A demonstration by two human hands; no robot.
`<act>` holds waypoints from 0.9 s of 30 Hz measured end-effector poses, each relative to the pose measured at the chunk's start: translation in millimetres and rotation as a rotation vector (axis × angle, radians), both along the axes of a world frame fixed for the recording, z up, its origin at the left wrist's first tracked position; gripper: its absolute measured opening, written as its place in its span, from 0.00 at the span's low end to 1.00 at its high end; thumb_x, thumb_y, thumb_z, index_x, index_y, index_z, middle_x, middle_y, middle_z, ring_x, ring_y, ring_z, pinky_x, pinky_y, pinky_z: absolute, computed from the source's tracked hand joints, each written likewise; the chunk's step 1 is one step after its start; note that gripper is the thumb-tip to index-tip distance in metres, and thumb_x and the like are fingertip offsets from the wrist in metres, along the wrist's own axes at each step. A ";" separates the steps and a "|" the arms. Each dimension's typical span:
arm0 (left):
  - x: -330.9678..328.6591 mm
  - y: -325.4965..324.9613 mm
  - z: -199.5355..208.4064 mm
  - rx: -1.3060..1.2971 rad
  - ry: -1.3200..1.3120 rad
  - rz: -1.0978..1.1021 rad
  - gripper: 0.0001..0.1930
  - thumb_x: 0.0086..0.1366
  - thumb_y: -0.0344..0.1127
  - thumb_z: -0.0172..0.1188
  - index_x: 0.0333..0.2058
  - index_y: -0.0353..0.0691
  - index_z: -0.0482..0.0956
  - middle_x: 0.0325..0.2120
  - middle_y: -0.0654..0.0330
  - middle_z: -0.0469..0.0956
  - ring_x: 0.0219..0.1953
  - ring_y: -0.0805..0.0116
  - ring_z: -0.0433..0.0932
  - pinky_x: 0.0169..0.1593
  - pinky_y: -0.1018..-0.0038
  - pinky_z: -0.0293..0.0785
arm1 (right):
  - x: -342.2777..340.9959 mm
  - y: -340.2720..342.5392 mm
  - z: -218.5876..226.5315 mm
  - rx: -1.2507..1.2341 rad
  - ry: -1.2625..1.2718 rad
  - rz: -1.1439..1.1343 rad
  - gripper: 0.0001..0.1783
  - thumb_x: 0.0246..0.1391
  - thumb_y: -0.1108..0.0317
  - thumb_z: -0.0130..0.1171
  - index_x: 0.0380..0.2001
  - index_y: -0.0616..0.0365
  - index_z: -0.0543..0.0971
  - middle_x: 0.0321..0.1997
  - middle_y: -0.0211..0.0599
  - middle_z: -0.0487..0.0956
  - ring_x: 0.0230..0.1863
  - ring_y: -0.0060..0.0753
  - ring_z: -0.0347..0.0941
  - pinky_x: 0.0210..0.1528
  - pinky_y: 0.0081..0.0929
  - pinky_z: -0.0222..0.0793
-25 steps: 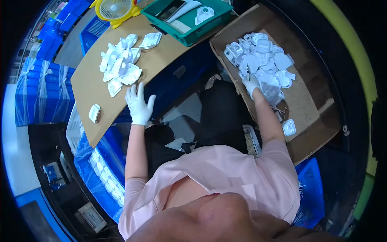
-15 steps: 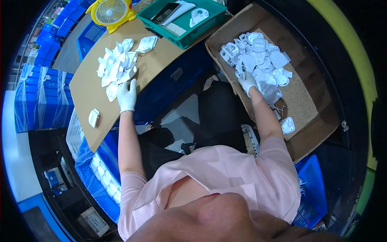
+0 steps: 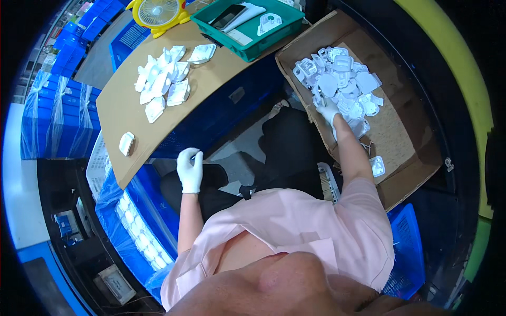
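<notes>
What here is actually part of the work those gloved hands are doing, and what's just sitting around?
In the work:
- right hand in the cardboard box of white plastic parts
- left hand by the board's edge
- pile of white parts on the brown board

Lying about:
- yellow fan
- green tray
- blue crates

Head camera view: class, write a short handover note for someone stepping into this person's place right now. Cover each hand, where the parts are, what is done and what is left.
Left hand: gloved, off the cardboard worktop, at its near edge; whether it holds anything is unclear.
Right hand: gloved, reaching into the cardboard box, fingers on the heap of white plastic parts; grip unclear.
Done: a pile of white parts lies on the worktop, one single part apart near its left end.
Left: many parts remain in the box.
</notes>
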State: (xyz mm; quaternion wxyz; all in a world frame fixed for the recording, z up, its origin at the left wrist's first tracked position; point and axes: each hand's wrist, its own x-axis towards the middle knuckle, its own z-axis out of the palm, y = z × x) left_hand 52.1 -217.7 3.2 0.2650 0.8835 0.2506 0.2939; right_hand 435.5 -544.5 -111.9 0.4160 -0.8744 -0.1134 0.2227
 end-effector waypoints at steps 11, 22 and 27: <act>-5.1 -24.2 -11.8 -0.296 0.008 -0.112 0.07 0.59 0.30 0.62 0.36 0.35 0.79 0.34 0.59 0.78 0.37 0.70 0.77 0.42 0.77 0.72 | -4.8 -0.9 8.8 0.100 -0.003 0.124 0.18 0.48 0.57 0.62 0.34 0.61 0.75 0.27 0.33 0.75 0.28 0.25 0.70 0.32 0.28 0.66; -17.4 -46.3 0.0 -0.408 0.081 -0.190 0.08 0.60 0.30 0.60 0.37 0.34 0.79 0.34 0.60 0.78 0.37 0.72 0.76 0.43 0.77 0.71 | -33.2 -4.0 54.8 -0.001 0.013 0.142 0.10 0.51 0.63 0.58 0.29 0.59 0.76 0.23 0.28 0.75 0.25 0.20 0.68 0.30 0.23 0.65; -14.4 -55.3 8.2 -0.558 0.120 -0.333 0.20 0.59 0.33 0.63 0.50 0.36 0.73 0.48 0.56 0.74 0.51 0.66 0.73 0.55 0.73 0.68 | -78.6 13.4 107.7 0.222 -0.145 0.217 0.17 0.50 0.63 0.58 0.41 0.61 0.76 0.31 0.37 0.79 0.33 0.28 0.75 0.39 0.28 0.71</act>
